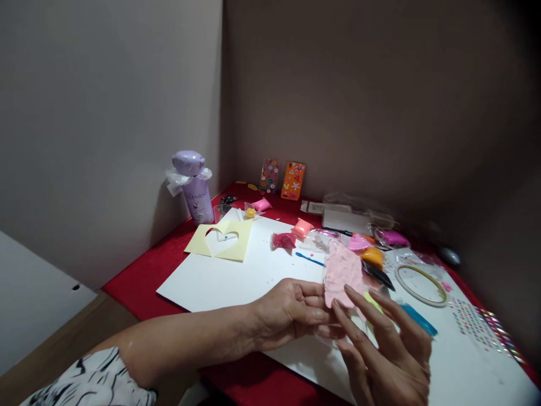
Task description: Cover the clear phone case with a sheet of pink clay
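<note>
The left hand [287, 316] holds a pink-coated slab [344, 270] by its lower end. The right hand [386, 352], loosely spread, appears to touch it

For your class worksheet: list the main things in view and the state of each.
Pink slab: held, surface uneven
Left hand: gripping the slab
Right hand: spread, touching the slab
Yellow card: heart-shaped hole cut out
Purple bottle: upright
Orange phone case: standing on end, decorated
Blue stick: lying down
White sheet: spread out, partly covered

Pale left wall [110, 101]; dim back wall [359, 96]; brown floor [63, 347]; red-covered table [143, 282].
</note>
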Available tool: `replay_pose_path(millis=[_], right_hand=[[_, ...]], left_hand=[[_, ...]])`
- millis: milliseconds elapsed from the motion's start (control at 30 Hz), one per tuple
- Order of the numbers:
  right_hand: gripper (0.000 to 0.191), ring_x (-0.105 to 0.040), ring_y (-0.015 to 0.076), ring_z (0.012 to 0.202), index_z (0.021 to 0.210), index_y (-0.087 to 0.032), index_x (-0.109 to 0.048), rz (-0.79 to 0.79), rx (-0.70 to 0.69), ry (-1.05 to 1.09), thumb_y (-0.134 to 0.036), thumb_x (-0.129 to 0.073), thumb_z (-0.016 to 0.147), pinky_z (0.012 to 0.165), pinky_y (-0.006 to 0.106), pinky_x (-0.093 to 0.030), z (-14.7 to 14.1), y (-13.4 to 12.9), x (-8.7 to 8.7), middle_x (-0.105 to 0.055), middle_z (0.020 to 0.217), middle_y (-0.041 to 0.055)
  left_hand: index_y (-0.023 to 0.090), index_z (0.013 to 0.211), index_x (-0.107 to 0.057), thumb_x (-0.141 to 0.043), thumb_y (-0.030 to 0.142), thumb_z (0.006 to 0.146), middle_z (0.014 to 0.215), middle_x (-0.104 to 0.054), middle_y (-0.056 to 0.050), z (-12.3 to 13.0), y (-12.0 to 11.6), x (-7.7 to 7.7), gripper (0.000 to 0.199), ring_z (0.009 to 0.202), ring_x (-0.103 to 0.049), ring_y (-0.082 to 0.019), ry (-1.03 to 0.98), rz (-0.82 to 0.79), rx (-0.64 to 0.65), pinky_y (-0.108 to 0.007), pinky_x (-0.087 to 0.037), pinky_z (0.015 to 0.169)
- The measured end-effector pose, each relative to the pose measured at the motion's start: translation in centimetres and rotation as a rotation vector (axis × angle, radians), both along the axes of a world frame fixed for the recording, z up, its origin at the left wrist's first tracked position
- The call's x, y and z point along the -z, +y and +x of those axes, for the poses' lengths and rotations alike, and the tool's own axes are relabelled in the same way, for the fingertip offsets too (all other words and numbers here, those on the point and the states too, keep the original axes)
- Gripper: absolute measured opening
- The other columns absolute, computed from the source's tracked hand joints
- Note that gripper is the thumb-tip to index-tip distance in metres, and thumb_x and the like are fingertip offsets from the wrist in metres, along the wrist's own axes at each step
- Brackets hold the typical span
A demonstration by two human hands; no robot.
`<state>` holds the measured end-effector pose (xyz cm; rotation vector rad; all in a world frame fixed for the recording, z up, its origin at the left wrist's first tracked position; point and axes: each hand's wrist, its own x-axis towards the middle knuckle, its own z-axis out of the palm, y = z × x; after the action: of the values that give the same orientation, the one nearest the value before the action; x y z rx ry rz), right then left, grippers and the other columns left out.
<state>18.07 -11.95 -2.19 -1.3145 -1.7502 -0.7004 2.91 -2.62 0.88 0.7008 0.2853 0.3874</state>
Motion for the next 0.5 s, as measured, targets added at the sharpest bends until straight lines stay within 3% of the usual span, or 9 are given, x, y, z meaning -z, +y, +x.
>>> replay_pose_path(millis=[200,500], right_hand=[[0.029,-0.051,0.0309,0.116,0.109,-0.022,-0.067,0.007,0.017,-0.031,-0.030,-0.056,0.083,0.093,0.045,-0.037,-0.51,-0.07,0.07,-0.064,0.118,0.0084],[0.031,-0.050,0.0302,0.118,0.107,-0.021,-0.068,0.016,-0.029,-0.121,-0.039,-0.052,0.086,0.093,0.044,-0.038,-0.48,0.04,0.11,-0.062,0.120,0.0090]], left_hand=[[0.010,0.096,-0.068,-0.068,0.007,0.070,0.090,-0.066,-0.011,-0.16,-0.11,-0.19,0.026,0.078,-0.063,-0.012,-0.023,-0.012,0.034,-0.025,-0.045,0.079],[0.009,0.095,-0.067,-0.071,0.012,0.068,0.089,-0.068,-0.013,-0.16,-0.31,0.17,0.027,0.089,-0.065,-0.018,0.009,0.032,0.019,-0.028,-0.044,0.084]])
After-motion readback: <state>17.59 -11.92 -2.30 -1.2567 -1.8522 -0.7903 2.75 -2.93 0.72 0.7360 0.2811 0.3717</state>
